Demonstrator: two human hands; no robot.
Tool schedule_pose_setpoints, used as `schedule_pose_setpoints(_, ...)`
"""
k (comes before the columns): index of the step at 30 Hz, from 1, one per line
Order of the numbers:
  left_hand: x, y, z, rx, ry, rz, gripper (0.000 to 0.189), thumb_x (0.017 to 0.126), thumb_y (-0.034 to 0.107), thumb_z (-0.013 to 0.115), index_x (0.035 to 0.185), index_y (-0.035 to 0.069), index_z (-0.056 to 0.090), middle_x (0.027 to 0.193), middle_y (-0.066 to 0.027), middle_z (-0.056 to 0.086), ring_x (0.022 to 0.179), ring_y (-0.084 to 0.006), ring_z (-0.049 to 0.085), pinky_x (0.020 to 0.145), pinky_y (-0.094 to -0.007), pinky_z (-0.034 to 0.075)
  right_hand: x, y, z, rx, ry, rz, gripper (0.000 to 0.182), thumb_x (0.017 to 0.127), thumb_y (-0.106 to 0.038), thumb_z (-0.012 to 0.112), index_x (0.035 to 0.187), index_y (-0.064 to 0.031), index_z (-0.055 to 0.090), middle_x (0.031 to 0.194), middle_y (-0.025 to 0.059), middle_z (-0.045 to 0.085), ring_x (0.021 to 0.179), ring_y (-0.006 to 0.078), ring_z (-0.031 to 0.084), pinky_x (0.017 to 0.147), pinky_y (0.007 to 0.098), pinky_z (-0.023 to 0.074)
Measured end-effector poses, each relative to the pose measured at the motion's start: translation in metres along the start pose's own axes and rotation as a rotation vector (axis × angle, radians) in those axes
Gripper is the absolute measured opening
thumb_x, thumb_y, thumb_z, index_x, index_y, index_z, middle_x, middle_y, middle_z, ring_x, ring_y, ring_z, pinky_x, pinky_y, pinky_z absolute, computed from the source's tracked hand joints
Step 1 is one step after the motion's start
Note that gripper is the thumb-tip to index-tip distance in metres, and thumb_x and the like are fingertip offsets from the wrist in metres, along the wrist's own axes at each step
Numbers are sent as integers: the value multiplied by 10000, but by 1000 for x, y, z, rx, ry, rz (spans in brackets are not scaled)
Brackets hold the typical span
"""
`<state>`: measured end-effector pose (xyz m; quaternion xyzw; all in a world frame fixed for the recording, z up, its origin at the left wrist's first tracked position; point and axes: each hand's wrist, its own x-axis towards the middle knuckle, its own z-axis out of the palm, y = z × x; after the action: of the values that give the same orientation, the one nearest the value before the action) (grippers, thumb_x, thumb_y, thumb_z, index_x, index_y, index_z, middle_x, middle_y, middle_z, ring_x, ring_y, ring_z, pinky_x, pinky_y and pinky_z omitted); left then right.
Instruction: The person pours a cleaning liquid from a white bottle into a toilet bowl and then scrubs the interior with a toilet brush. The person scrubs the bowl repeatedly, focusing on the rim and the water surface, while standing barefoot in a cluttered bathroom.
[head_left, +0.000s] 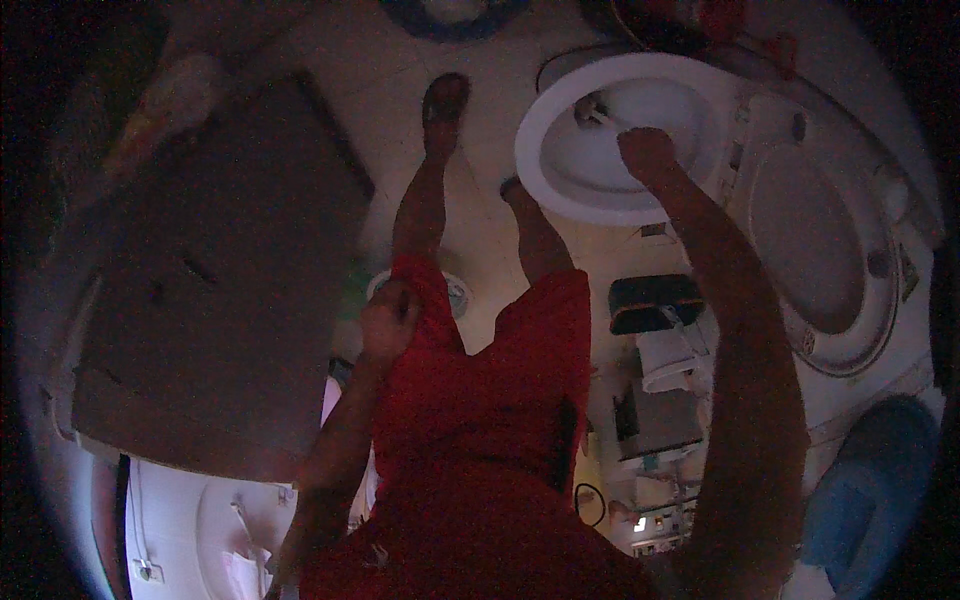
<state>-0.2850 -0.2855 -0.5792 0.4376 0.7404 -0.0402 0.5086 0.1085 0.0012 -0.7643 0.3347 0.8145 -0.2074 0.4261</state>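
The dim view shows my right hand (646, 156) over the white oval washbasin (529, 161), its fingers curled near the basin's middle. A metal fitting (592, 111) shows inside the basin beside that hand; whether the fingers touch or hold anything cannot be made out. My left hand (390, 311) hangs in front of the left leg of the red shorts (480, 405), fingers loosely bent, with nothing plainly visible in it.
An oval mirror (806, 232) hangs on the wall at right. A large brown door or panel (225, 285) stands at left. Below the basin are a dark container (652, 304) and shelves with small items (660, 465). A blue container (870, 495) is at lower right.
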Motion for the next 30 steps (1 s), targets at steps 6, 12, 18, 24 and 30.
schedule_pose_setpoints(6,-21,-33,19,-82,100,147,147,824,148,619,935,53,601,899,-167,617,842,-370,602,755,-428,495,-15,-6,-24,-58,2,53,311,875,-149,527,1167,-95,618,973,152,663,907,312,660,800,442,528)
schedule_pose_setpoints(12,-35,-24,6,-47,84,44,134,823,132,617,919,46,584,889,-172,609,840,-374,599,746,-441,484,-112,28,-80,-46,67,19,393,824,-104,608,1217,-113,608,1047,127,652,959,321,642,880,425,501)
schedule_pose_setpoints(18,-34,-9,3,20,82,49,138,820,133,624,905,35,574,862,-186,599,806,-379,602,700,-450,484,-117,58,-45,370,23,-133,361,815,-153,600,1171,-101,619,1150,130,620,1120,290,574,970,444,456)
schedule_pose_setpoints(24,-37,-4,11,29,125,138,159,822,154,627,902,28,571,830,-192,594,754,-383,598,672,-448,481,-50,81,5,270,-250,-349,245,848,-127,559,1054,-41,658,1052,116,647,907,240,634,752,391,520)
schedule_pose_setpoints(30,-43,17,13,24,84,84,163,842,177,607,898,28,573,842,-195,593,761,-376,598,674,-442,479,11,43,28,348,-348,-222,212,819,-87,519,909,29,672,1005,143,645,720,241,664,565,350,543)
